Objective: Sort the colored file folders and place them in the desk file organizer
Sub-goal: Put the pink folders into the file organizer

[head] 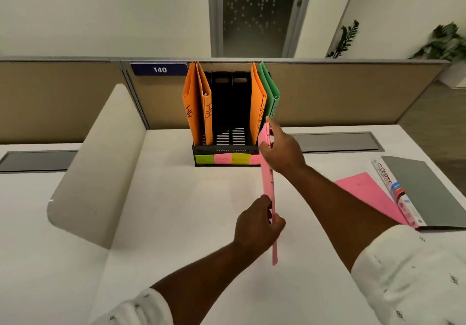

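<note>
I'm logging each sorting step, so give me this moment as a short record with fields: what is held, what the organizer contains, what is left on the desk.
held item: pink folder, edge-on, upright
left hand: grips the folder's near part
right hand: grips its far end, beside the organizer's right side
organizer: black, four slots, sticky labels along its front
leftmost slot: two orange folders marked HR
middle slots: empty
rightmost slot: orange folder and green folder
left on desk: second pink folder, grey folder, clear sleeve marked SPORTS
</note>
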Tool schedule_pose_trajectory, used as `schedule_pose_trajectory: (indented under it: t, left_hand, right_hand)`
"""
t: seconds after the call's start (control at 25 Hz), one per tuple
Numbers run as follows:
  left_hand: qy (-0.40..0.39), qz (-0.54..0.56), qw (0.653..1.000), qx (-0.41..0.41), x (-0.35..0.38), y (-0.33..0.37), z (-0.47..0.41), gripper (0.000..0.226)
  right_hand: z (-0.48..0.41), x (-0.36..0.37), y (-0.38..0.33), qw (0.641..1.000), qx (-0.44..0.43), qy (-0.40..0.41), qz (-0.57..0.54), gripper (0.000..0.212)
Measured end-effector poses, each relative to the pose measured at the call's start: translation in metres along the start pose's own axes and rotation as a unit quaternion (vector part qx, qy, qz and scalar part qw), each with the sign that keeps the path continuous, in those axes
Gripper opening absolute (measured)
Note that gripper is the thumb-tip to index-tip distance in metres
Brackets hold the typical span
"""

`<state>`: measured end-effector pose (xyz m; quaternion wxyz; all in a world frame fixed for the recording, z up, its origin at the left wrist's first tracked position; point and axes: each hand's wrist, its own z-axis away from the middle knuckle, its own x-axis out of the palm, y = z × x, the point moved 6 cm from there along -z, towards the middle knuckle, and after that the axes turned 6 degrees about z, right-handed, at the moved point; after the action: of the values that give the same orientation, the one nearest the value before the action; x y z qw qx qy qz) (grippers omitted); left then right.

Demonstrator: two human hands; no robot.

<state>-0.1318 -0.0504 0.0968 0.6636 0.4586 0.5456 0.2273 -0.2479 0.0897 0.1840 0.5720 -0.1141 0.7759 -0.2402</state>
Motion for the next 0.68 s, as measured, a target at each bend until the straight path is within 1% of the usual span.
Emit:
schedule_pose_trajectory:
  t: [0.08,0.16,0.32,0.48,0.68]
  left_hand:
    - [0.024,-0.011,0.999,0.047,-0.009,0.012,-0.004,0.022]
    - [0.046,-0.019,0.996,0.08,-0.019,0.022,-0.012,0.025]
    - [0.09,-0.034,0.986,0.137,-0.044,0.044,-0.038,0.026]
    - [0.114,-0.026,0.987,0.11,-0.072,0.05,-0.08,0.028]
    - [0.114,-0.063,0.986,0.106,-0.095,0.055,-0.141,0.054]
  right_hand:
    - [-0.016,-0.015,-0.014,1.0,-0.022,0.004,0.001,0.066]
    - [-0.028,-0.031,-0.026,0.999,-0.043,0.013,-0.016,0.06]
    - [-0.05,-0.062,-0.055,0.994,-0.079,0.067,-0.027,0.051]
    - [-0.077,-0.094,-0.079,0.984,-0.103,0.138,-0.034,0.052]
    - [-0.106,-0.107,-0.094,0.972,-0.106,0.208,-0.017,0.055]
